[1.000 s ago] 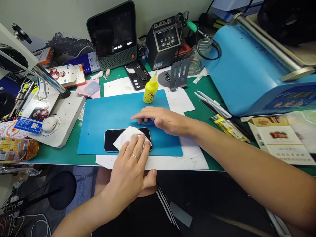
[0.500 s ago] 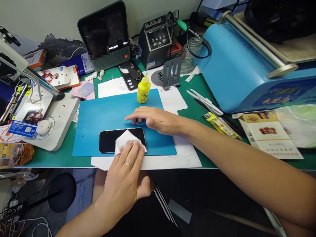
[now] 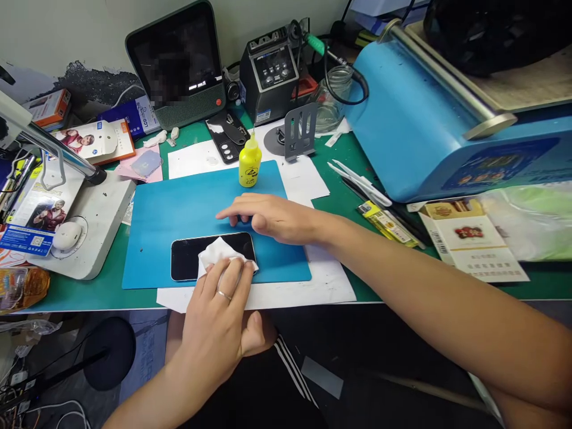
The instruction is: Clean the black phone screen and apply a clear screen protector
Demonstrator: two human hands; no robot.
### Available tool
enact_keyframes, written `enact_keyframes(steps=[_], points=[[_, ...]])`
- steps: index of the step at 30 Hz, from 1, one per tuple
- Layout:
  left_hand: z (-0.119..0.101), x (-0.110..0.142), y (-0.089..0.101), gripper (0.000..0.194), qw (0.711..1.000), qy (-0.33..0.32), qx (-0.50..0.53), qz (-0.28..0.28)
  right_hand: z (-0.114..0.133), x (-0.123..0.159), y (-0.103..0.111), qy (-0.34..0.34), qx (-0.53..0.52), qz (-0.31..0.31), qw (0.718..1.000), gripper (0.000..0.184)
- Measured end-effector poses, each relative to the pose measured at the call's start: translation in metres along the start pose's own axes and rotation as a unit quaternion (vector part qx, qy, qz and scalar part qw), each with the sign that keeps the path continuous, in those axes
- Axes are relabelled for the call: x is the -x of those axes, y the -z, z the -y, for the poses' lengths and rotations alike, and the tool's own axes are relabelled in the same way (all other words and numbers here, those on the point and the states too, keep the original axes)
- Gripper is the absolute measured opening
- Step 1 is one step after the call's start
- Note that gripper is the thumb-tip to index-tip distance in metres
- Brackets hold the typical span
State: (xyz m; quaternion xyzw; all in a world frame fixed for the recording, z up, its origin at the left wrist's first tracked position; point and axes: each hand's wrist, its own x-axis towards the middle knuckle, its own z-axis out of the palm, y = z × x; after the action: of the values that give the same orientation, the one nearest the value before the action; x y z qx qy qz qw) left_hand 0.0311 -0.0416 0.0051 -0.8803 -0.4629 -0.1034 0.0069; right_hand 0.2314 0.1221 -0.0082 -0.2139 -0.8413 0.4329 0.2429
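Note:
A black phone lies screen-up on a blue mat. My left hand, with a ring on one finger, presses a white wipe flat onto the right part of the phone's screen, fingers stretched out over the wipe. My right hand rests on the mat just behind the phone's far edge, fingers extended flat and pointing left, holding nothing.
A yellow bottle stands at the mat's back edge. A white stand base is at the left, a blue roller machine at the right, with tweezers and a carton near it. A dark-screened device and a soldering station stand at the back.
My left hand has drawn the wipe toward me and slightly left along the phone's screen. The camera view shifted; the right hand keeps its place behind the phone.

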Motion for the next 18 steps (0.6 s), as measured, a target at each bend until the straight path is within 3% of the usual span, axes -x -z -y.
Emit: enact_keyframes(steps=[11,18], points=[[-0.005,0.003,0.004,0.057,1.0,-0.003,-0.001,-0.006,0.003,0.0,0.001,-0.002,-0.007,-0.001,1.0,0.109],[0.005,0.015,0.008,0.061,0.999,-0.02,-0.025,0.001,0.002,0.0,0.001,-0.001,-0.004,-0.003,1.0,0.106]])
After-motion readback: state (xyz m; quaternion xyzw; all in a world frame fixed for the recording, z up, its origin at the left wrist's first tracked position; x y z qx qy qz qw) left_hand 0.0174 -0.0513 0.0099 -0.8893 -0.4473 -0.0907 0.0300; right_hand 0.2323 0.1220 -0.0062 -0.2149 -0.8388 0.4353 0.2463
